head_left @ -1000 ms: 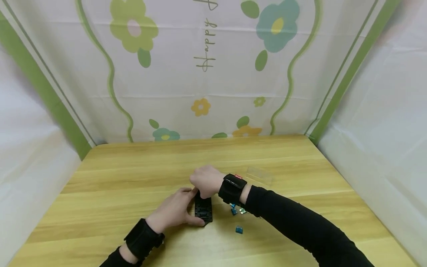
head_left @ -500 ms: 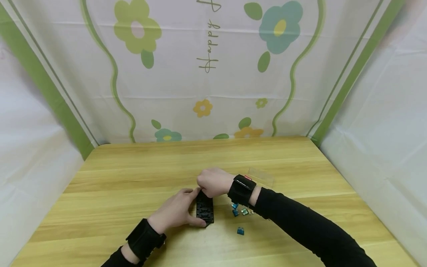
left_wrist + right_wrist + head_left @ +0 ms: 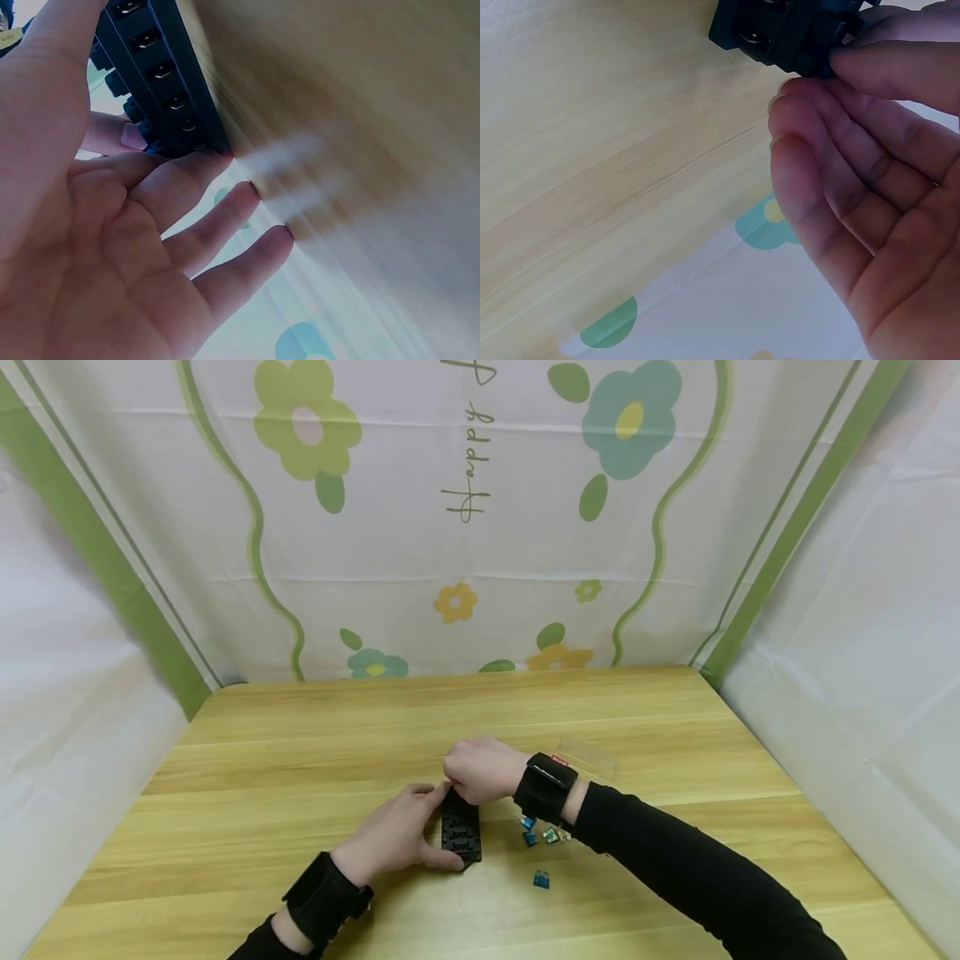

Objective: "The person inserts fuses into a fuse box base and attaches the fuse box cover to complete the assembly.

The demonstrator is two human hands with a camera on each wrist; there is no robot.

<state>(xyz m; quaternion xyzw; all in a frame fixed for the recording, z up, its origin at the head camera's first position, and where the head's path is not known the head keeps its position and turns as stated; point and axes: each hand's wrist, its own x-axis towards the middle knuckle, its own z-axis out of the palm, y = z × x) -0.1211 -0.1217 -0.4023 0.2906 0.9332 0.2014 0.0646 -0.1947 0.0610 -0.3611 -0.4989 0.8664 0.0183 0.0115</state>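
Note:
A black fuse block [image 3: 461,831] with a row of slots lies on the table, its long side running away from me. My left hand [image 3: 393,833] holds it between the thumb at the near end and a finger at the far end. Metal contacts show in the block's side [image 3: 161,71] in the left wrist view. At the far end my right hand [image 3: 483,770] pinches, with thumb and curled fingertips against the block's corner [image 3: 817,60] in the right wrist view. Whether a small piece sits between those fingertips is hidden.
Several small blue blade fuses [image 3: 530,838] lie right of the block, and one blue fuse [image 3: 542,879] is nearer to me. A green-tinted piece [image 3: 551,835] lies beside them. Behind the right wrist is a clear plastic cover [image 3: 588,758]. A flowered cloth [image 3: 375,610] hangs behind the table.
The head view has shifted slightly. My right hand has drawn a little to the right and uncovered more of the block's far end. Over the last half second both hands barely move.

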